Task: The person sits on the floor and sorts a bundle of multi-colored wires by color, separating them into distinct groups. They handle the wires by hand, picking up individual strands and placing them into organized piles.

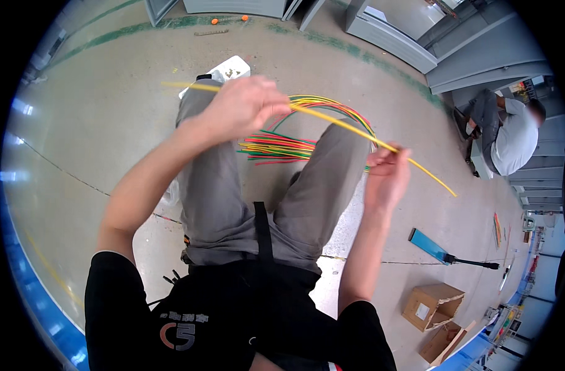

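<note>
A yellow wire is stretched between my two hands above my knees. My left hand is closed round it, slightly blurred, with one end sticking out to the left. My right hand pinches the same wire farther right, and its other end droops past my fingers. Below them on the floor, between my legs, lies a bundle of cut red, green and yellow wires. A loose coil of the same colours curves behind my right knee, partly hidden by it.
A white plastic piece lies beyond my left knee. At right are a teal tool with a black handle, cardboard boxes and more wires. Another person crouches by grey cabinets. Two orange items lie far off.
</note>
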A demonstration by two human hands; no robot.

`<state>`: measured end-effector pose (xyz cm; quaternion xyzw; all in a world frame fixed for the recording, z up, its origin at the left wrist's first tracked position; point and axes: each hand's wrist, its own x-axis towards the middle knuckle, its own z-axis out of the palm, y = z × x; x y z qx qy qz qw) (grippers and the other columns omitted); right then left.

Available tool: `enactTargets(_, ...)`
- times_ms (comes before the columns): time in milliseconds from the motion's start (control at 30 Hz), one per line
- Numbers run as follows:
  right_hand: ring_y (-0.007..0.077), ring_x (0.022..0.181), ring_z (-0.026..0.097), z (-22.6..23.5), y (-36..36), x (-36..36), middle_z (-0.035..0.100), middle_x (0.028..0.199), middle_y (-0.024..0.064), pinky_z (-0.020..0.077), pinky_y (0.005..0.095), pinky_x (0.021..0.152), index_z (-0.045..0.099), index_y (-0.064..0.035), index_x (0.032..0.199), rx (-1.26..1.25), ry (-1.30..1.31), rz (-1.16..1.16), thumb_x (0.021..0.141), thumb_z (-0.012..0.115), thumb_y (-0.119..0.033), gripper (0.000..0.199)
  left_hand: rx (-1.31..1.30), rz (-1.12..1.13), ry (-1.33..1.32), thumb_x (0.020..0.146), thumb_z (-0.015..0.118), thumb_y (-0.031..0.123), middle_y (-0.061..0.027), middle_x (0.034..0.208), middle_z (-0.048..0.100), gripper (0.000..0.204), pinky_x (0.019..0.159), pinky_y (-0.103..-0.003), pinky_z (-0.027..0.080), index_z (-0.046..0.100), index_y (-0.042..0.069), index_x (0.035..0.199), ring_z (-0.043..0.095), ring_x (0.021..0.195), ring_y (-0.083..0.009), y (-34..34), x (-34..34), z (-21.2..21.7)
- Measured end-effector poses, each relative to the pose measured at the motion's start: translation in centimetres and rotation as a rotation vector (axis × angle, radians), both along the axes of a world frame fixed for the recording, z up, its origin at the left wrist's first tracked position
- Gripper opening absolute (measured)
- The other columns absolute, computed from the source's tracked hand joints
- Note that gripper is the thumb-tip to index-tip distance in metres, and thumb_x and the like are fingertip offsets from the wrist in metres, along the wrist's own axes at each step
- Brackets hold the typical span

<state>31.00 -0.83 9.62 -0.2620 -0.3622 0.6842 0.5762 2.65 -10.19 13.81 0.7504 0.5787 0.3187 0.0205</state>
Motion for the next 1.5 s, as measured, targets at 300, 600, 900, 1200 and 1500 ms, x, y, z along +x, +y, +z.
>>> enactTargets(300,0.0127,0.06,0.042,2.9,2.3,3.1,0.049,0.067,0.0044,0.0328,0.0275,0.055,0.055,-0.0002,0.089,0.042,-0.131,-0.181,0.099,0.042,-0.037,0.041,-0.027,-0.063,-0.004,0.085,0.061,0.02,-0.0106,0.075,0.062,0.018,0.065,-0.04,0.046,0.068,0.005,0.09,0.059,0.074,-0.0308,3.8,-2.2,-1.0)
enactTargets(600,0.0088,0.069,0.048,-1.6,5.0,1.9,0.054,0.077,0.0023,0.0392,0.0245,0.059,0.057,-0.0019,0.096,-0.039,-0.296,-0.169,0.095,0.055,-0.022,0.02,-0.2,-0.191,-0.119,0.086,0.058,0.022,-0.0135,0.079,0.064,0.021,0.069,-0.044,0.046,0.067,0.004,0.091,0.06,0.078,-0.0344,8.4,-1.1,-6.2)
enactTargets(900,0.0105,0.069,0.046,-12.5,6.9,-3.2,0.051,0.075,-0.0002,0.0387,0.0273,0.061,0.053,-0.0056,0.098,-0.365,-0.21,0.075,0.098,0.048,-0.027,0.022,-0.284,-0.101,0.262,0.078,0.062,0.013,-0.0105,0.085,0.062,0.011,0.078,-0.043,0.05,0.065,0.006,0.086,0.059,0.095,-0.0296,9.6,0.4,-11.1)
enactTargets(1200,0.0124,0.067,0.05,-28.9,12.1,-2.5,0.055,0.073,0.0008,0.0426,0.0294,0.062,0.056,-0.0089,0.091,-0.71,-0.518,0.073,0.096,0.05,-0.027,0.019,-0.504,-0.491,0.403,0.068,0.064,0.016,-0.0085,0.073,0.064,0.011,0.057,-0.036,0.049,0.068,0.008,0.072,0.065,0.075,-0.0228,4.7,3.2,-9.7)
enactTargets(1500,0.0135,0.059,0.053,-38.2,13.7,-1.0,0.058,0.073,0.0037,0.0454,0.0292,0.053,0.058,-0.0065,0.092,-0.914,-1.063,0.018,0.091,0.051,-0.02,0.015,-0.614,-0.629,0.389,0.066,0.064,0.014,-0.0077,0.073,0.064,0.009,0.062,-0.039,0.048,0.07,0.009,0.069,0.064,0.071,-0.0228,3.7,0.5,-9.2)
